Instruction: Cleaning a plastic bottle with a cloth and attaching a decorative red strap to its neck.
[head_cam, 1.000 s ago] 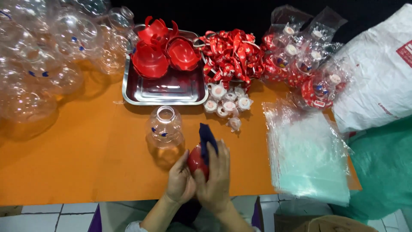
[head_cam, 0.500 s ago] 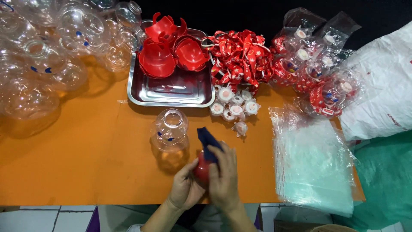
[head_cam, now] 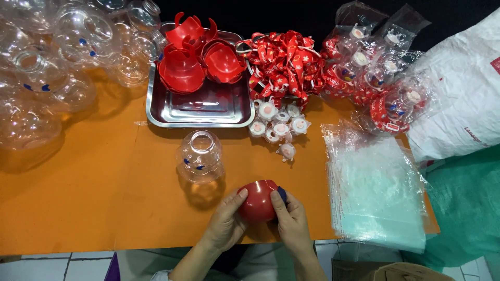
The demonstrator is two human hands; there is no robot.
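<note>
Both hands hold one red dome-shaped cap [head_cam: 257, 200] just above the near edge of the orange table [head_cam: 78, 208]. My left hand [head_cam: 225, 224] grips its left side and my right hand [head_cam: 291, 221] its right side. A bit of dark blue [head_cam: 282, 193] shows behind the cap under my right fingers. A clear plastic bottle [head_cam: 200, 156] with blue dots stands upright just beyond my left hand, not touched.
A steel tray [head_cam: 208, 106] holds several red caps [head_cam: 200, 60]. Red ribbons [head_cam: 284, 62], small white stoppers [head_cam: 276, 127], bagged finished items [head_cam: 380, 78], a stack of clear bags [head_cam: 377, 187], several clear bottles [head_cam: 47, 78] at left, a white sack [head_cam: 463, 99] at right.
The dark blue piece that stood up above the cap is now mostly hidden behind it. The hands have turned the cap so its rounded red side faces up.
</note>
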